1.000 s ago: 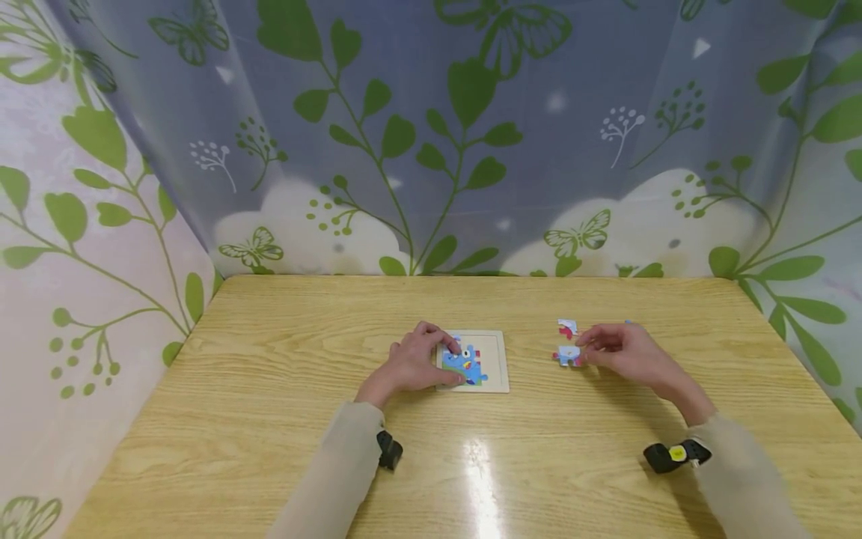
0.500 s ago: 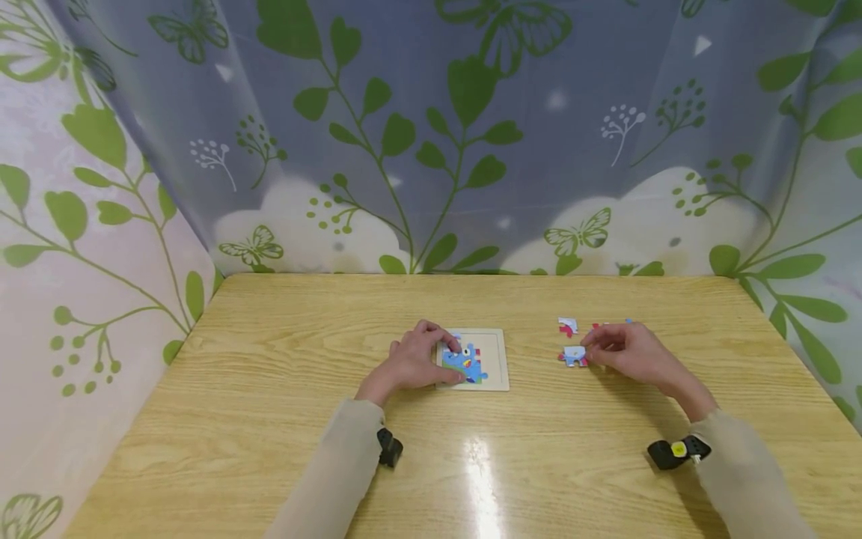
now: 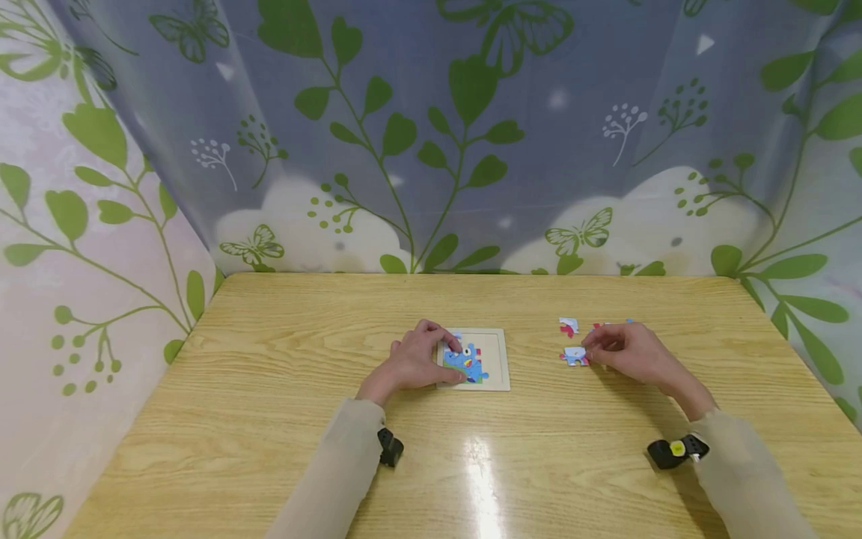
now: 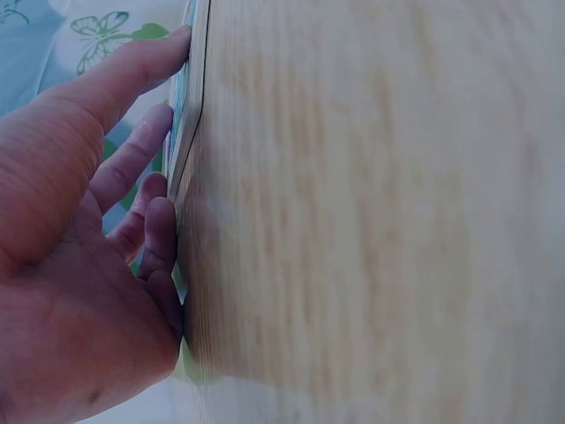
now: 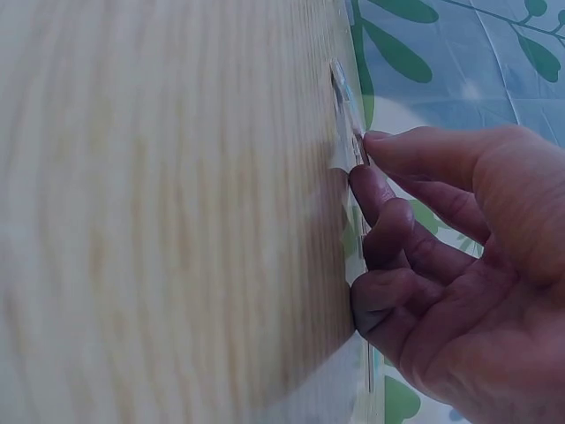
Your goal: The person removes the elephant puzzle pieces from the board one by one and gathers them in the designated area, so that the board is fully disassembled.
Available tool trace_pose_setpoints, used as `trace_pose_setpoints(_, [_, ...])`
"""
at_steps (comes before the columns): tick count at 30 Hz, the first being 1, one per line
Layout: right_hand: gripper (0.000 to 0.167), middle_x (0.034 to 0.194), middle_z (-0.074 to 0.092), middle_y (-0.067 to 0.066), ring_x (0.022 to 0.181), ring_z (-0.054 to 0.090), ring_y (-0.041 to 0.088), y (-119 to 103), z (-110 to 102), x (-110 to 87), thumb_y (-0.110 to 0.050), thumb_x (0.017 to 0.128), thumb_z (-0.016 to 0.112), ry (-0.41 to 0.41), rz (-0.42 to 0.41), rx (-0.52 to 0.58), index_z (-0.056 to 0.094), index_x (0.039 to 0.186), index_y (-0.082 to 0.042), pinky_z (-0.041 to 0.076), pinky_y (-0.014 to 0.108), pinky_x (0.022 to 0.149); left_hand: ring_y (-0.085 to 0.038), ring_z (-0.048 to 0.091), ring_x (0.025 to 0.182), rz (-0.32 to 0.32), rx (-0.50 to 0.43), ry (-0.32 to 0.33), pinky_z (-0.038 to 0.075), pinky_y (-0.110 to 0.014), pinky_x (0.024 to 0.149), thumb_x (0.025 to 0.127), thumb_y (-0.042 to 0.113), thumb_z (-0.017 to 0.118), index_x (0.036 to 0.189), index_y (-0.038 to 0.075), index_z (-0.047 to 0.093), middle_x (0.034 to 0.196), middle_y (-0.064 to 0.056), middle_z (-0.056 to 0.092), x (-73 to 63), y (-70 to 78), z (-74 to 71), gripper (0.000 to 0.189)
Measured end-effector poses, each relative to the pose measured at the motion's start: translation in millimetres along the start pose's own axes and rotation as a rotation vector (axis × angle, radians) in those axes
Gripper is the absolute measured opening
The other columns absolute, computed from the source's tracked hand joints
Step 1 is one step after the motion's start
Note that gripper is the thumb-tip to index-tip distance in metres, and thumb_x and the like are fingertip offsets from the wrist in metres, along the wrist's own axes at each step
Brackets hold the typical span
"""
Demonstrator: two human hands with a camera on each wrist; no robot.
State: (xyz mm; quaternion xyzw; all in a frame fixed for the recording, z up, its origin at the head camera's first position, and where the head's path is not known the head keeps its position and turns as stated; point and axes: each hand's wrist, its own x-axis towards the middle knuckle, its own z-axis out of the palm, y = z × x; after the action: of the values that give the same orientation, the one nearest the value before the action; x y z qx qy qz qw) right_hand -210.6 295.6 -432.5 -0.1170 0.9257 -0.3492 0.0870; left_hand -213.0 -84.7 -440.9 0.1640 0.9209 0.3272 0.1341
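Note:
My left hand (image 3: 414, 359) rests on the left side of a small puzzle board (image 3: 498, 359), thumb and fingertips spread over its blue pieces (image 3: 474, 368). In the left wrist view, the board's edge (image 4: 188, 132) lies along the table beside the thumb and fingertips. The board's right part shows bare, pale wood. Over on the right, my right hand (image 3: 626, 352) pinches the right end of a light-blue puzzle piece (image 3: 574, 355) with red tabs. The right wrist view shows that piece (image 5: 344, 93) edge-on, slightly tilted at the thumb tip, the other fingers curled by the tabletop.
A white and red puzzle piece (image 3: 569, 326) lies just behind the pinched one. More pieces (image 3: 629, 321) show partly behind the right hand. The wooden table (image 3: 303, 329) meets a leaf-patterned curtain (image 3: 417, 150) at its back edge.
My right hand has drawn the light-blue puzzle piece slightly to the right, then stayed nearly still. Red bits of a piece behind that hand have come into view. The left hand keeps its place.

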Motion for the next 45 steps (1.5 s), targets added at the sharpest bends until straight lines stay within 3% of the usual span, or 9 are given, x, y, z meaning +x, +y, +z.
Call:
trace_pose_setpoints(8, [0.020,0.098,0.072,0.008,0.081,0.064,0.014,-2.5,-0.8,-2.4,-0.020,0.097,0.070,0.007,0.009,0.006,0.073,0.110,-0.005,0.050,0.027,0.068,-0.032,0.046,0.127,0.000,0.005,-0.005,0.029,-0.052,0.098,0.082,0.040,0.085,0.108,0.029,0.067,0.138,-0.002,0.048,0.9,-0.4,0.9,0.033])
trace_pose_setpoints(21, [0.017,0.095,0.074,0.010,0.070,0.067,0.014,-22.2,8.0,0.2,-0.018,0.097,0.070,0.039,-0.062,0.035,0.074,0.109,-0.006,0.049,0.026,0.057,-0.032,0.047,0.126,-0.004,0.002,0.005,0.030,-0.050,0.094,0.081,0.040,0.085,0.107,0.028,0.067,0.136,-0.003,0.049,-0.9,1.1,-0.1,0.034])
trace_pose_setpoints(45, [0.016,0.100,0.074,0.008,0.075,0.067,0.016,-46.3,35.1,18.9,-0.021,0.097,0.071,-0.007,-0.125,0.054,0.075,0.108,-0.009,0.052,0.027,0.062,-0.031,0.045,0.126,-0.005,-0.002,-0.006,0.028,-0.047,0.092,0.082,0.040,0.084,0.108,0.029,0.067,0.136,-0.002,0.048,0.0,-0.8,0.4,0.034])
